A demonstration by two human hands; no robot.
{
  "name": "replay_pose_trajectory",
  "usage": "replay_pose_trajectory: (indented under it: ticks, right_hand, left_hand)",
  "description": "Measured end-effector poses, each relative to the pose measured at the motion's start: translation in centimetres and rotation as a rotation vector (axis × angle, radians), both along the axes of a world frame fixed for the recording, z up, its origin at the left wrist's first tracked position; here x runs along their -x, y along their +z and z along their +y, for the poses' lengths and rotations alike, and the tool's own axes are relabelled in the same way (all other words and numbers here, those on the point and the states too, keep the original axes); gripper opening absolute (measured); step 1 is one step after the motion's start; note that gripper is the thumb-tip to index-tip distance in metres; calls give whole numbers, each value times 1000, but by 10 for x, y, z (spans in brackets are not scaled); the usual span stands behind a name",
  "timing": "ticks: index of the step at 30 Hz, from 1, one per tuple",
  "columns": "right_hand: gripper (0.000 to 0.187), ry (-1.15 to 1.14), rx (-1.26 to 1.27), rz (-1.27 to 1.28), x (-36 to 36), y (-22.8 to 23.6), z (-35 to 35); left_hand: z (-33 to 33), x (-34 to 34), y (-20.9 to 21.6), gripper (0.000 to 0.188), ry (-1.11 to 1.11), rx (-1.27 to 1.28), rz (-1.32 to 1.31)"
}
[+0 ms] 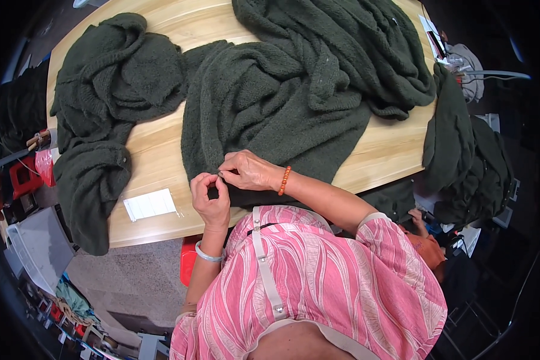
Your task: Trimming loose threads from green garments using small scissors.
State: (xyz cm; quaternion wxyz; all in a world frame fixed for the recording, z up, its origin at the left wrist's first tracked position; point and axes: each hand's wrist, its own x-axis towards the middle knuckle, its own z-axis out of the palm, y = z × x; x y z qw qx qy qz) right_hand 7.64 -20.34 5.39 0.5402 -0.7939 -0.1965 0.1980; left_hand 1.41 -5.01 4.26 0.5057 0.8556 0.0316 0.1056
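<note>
A dark green knitted garment [270, 114] lies bunched across the middle of the table, its near part hanging by the front edge. Over its near left corner, my left hand [211, 199] is closed in a pinch, thumb and forefinger forming a ring. My right hand [249, 170] comes in from the right and pinches at the same spot, its fingertips touching the left ones. What sits between the fingertips is too small to make out. More dark green knitwear is heaped at the far right [366, 48] and at the left [132, 72].
The wooden table [156, 168] has a white paper slip [151, 205] near its front left edge. Dark garments [474, 162] hang beyond the right edge. A grey plastic bin [39, 243] and a red stool [189, 259] are at floor level. Another person's hand [419, 221] shows at right.
</note>
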Motion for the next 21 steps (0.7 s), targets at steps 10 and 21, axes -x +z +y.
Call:
replay_pose_trajectory:
  ticks: [10, 21]
  right_hand:
    - [18, -180, -1, -63, 1, -4, 4]
    - [12, -16, 0, -149, 3, -6, 0]
  left_hand:
    - [3, -20, -9, 18, -115, -76, -203]
    - [21, -17, -5, 15, -305, -99, -182]
